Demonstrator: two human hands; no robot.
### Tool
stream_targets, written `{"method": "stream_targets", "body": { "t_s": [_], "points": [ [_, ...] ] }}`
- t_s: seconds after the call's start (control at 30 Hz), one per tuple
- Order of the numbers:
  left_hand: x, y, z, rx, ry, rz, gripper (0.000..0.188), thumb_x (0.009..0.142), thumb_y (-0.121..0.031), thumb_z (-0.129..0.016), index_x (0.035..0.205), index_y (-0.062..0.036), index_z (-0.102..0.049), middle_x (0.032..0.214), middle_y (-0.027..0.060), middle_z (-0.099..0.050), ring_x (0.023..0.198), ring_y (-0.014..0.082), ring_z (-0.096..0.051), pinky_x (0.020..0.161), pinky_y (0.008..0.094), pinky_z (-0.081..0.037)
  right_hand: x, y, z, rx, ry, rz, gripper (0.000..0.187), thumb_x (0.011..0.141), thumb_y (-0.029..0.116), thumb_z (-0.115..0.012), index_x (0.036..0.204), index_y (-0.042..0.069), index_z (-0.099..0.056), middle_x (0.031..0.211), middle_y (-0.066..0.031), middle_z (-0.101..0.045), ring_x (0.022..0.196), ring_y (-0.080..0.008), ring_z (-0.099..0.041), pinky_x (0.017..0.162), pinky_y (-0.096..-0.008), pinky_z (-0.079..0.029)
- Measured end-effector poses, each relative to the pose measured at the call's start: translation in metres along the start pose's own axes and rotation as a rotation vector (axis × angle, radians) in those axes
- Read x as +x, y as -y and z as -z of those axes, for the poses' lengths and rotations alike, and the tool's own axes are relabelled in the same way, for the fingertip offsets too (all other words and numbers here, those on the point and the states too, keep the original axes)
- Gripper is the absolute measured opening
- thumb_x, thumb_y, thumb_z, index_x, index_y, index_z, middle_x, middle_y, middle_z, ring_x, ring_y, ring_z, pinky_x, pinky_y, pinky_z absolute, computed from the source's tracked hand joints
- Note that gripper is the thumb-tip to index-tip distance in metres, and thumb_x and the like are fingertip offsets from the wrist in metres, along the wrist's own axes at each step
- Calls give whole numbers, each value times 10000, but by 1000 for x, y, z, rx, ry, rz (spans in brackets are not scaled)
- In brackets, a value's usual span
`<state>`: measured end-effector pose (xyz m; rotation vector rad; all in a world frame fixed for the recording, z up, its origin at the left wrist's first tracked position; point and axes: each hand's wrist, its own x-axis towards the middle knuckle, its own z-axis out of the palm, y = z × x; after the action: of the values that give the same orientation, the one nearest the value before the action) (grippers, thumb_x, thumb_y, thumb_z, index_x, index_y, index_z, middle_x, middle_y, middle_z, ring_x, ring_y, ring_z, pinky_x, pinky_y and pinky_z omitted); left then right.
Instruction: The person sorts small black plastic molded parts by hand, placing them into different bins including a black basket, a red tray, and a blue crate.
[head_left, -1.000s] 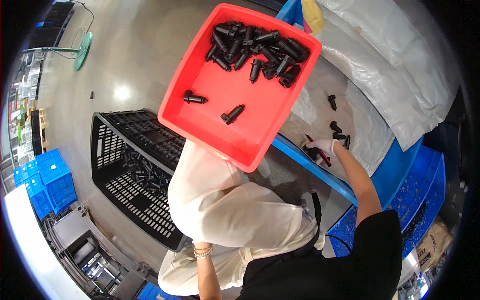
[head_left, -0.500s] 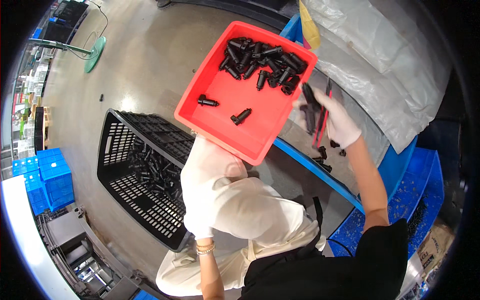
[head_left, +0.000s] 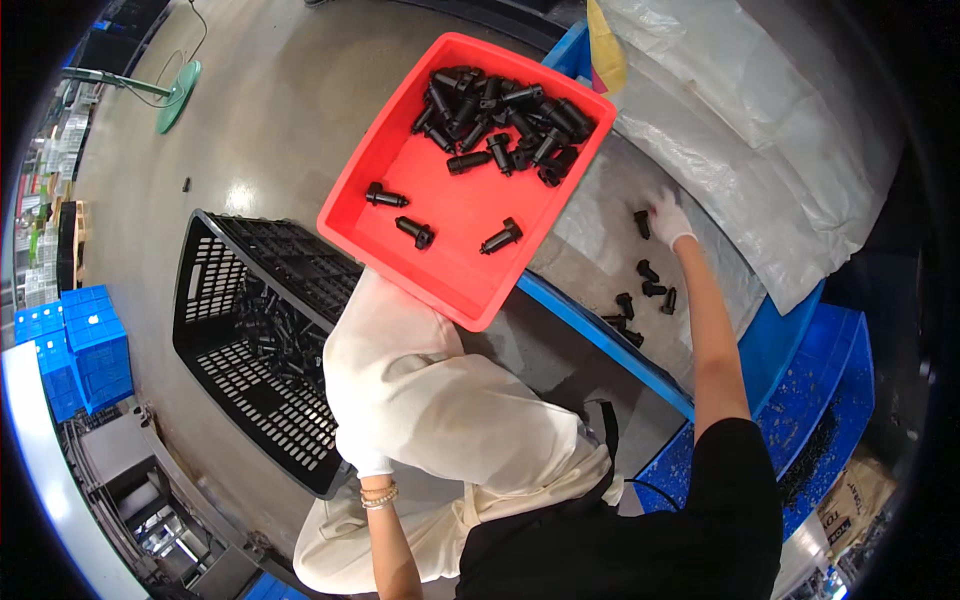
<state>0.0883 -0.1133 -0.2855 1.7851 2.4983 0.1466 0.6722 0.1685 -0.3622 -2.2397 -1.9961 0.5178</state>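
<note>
My right hand [head_left: 670,217], in a white glove, reaches low into the blue bin [head_left: 610,338] with a grey plastic lining. Its fingers are partly blurred, with a bit of red among them; whether they grip anything is unclear. Close to it lies a black bolt-shaped plastic part [head_left: 642,224], with several more farther down the lining. The red tray [head_left: 440,200] sits tilted over my knee, with many such parts heaped at its far side and 3 loose nearer me. My left hand [head_left: 362,450], also gloved, rests against my white trousers, its fingers hard to make out.
A black slatted crate [head_left: 270,400] holding more black parts lies tipped on the floor at left. Clear plastic sheeting [head_left: 740,130] drapes over the bin's far right side. Blue crates [head_left: 95,345] are stacked far left; a green stand base [head_left: 178,97] is beyond.
My right hand has gone from beside the tray, where it held black parts and a red-and-black tool, deeper into the bin. More parts lie in the tray. The whole view has shifted slightly.
</note>
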Motion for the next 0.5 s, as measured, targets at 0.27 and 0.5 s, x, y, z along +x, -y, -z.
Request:
{"method": "stream_targets", "body": {
  "t_s": [0.27,0.5],
  "points": [
    [-7,7,-4,-420,-107,149,164,766,-209,-625,763,-47,-650,691,124,-638,603,287,-587,567,369,-471,-75,-46,-67,-38,494,-12,438,855,166,-490,1285,255,-493,1326,-166,-416,1118,-409,-492,940,-445,-423],
    [-2,-9,-7,-762,-170,292,162,771,-205,-627,767,-45,-652,694,124,-640,605,287,-587,568,365,-474,-129,-36,-110,619,654,9,440,869,156,-494,1309,147,-494,1194,-126,-572,1101,-257,-521,923,-354,-403]
  ]
}}
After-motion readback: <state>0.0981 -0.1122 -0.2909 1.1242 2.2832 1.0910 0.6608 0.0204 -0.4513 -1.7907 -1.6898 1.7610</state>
